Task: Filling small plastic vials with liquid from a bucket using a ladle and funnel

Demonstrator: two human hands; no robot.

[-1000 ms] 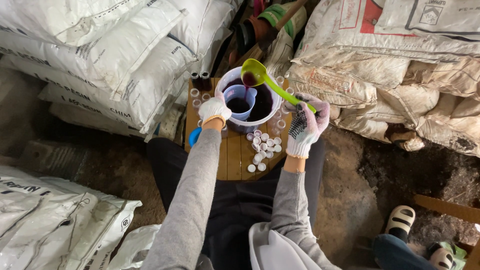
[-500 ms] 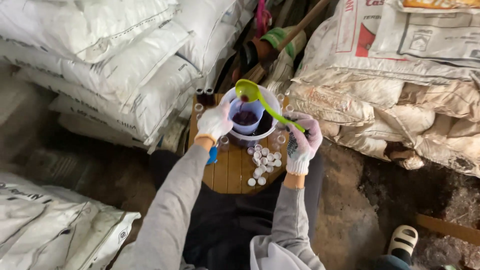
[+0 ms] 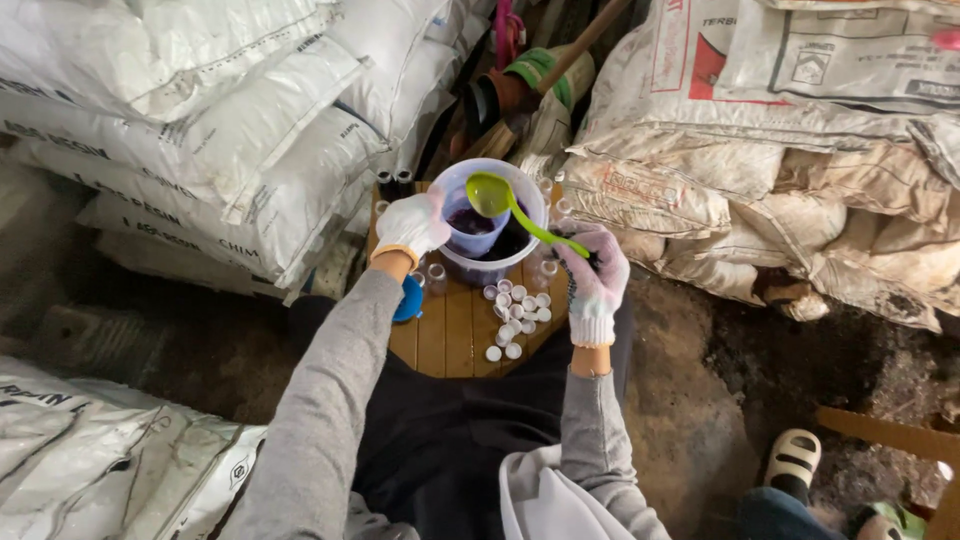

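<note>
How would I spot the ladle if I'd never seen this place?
Find the small round wooden table between the stacked sacks. Above the white bucket on it, the right hand holds the ladle: the only lime-green thing there, with a long thin handle.

One camera sits on the person's head. It looks straight down, from close above, at the small wooden worktop (image 3: 460,330) between the sacks (image 3: 200,120).
</note>
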